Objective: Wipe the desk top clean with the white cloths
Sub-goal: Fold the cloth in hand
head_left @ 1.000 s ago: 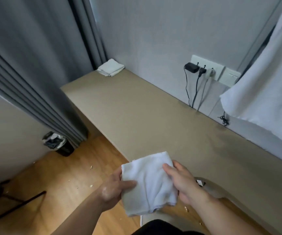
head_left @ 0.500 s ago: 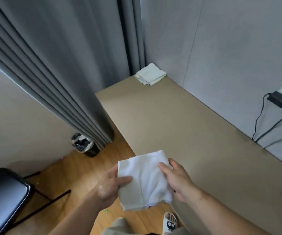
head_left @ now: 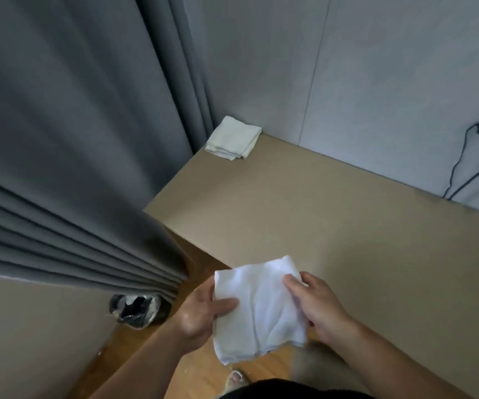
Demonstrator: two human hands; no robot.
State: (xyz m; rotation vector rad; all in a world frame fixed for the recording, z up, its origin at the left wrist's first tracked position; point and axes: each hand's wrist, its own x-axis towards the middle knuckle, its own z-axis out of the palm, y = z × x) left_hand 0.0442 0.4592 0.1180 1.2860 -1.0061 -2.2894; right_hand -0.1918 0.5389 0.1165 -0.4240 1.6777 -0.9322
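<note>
A folded white cloth [head_left: 258, 306] hangs in the air over the desk's front edge, held between both hands. My left hand [head_left: 201, 312] grips its left side with the thumb on top. My right hand [head_left: 316, 306] pinches its right side. The beige desk top [head_left: 319, 214] stretches from the front edge to the grey wall. A second folded white cloth [head_left: 234, 138] lies in the desk's far left corner, beside the curtain.
Grey curtains [head_left: 74, 139] hang at the left, close to the desk's left end. A small black bin [head_left: 139, 309] stands on the wooden floor below them. Black cables [head_left: 463, 168] run down the wall at the right. A foot in a slipper [head_left: 234, 380] shows at the bottom.
The view has swung left and moved closer to the desk's left end; the socket and the white sheet at the right are out of sight. Both hands hold the cloth as before.
</note>
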